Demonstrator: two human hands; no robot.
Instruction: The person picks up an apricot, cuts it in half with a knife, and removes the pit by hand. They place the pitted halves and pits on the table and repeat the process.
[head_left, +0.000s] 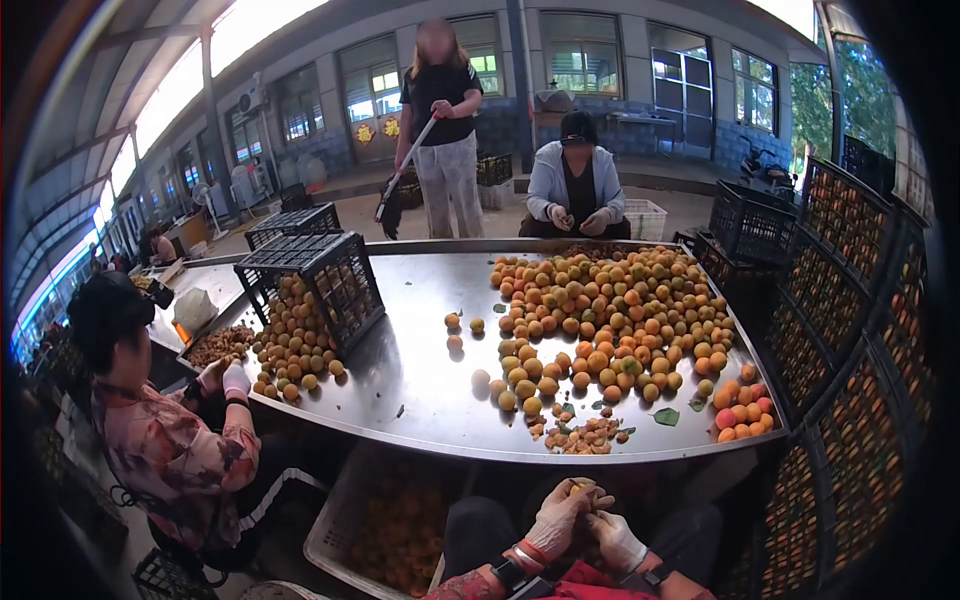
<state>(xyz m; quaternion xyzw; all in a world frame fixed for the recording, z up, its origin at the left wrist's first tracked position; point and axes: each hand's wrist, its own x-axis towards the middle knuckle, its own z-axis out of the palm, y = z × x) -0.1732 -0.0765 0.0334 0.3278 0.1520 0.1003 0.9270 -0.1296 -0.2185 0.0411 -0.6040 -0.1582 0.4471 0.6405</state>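
My left hand (562,518), in a pale work glove, is closed, fingertips pinched together in front of my lap. A bit of yellowish fruit, seemingly an apricot (576,488), shows between its fingers. Beside it, almost touching, my right hand (614,541) is gloved too, with its fingers curled in; what they hold, if anything, is hidden. Just past my hands, on the metal table (420,400), lies a small heap of apricot pits and scraps (583,435). A broad pile of apricots (610,320) spreads behind it, and a few redder ones (742,412) sit at the right corner.
Below the table edge, left of my knees, stands a white crate (335,540) of fruit. A tipped black crate (330,290) spills apricots near a seated co-worker (170,430). Another person (575,190) sits opposite; one stands holding a broom-like tool (405,175). Stacked crates (830,400) wall the right.
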